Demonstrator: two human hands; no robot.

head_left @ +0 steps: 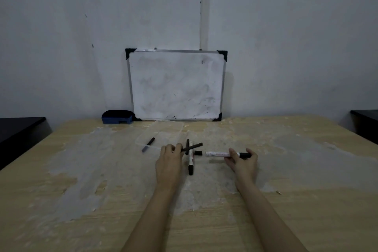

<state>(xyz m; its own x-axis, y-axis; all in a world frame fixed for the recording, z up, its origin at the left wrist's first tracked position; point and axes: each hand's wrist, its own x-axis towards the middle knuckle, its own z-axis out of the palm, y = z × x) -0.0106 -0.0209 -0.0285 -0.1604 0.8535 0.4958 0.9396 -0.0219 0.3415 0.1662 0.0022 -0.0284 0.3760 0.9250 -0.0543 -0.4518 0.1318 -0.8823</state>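
My right hand (242, 161) grips a white marker with a black cap (217, 153), held level just above the table and pointing left. My left hand (170, 155) pinches a thin black pen (194, 146) that slants up to the right. Beneath that pen another white marker (191, 159) lies on the table, pointing toward me. A short black piece (198, 152), perhaps a cap, lies between the two markers. A further dark pen (148, 144) lies on a clear plastic lid (161, 133) to the left.
A small whiteboard (176, 85) leans against the wall at the back of the wooden table (81, 190). A blue eraser (117, 117) sits to its left. Dark furniture stands at both sides, left (18, 131) and right (366, 122).
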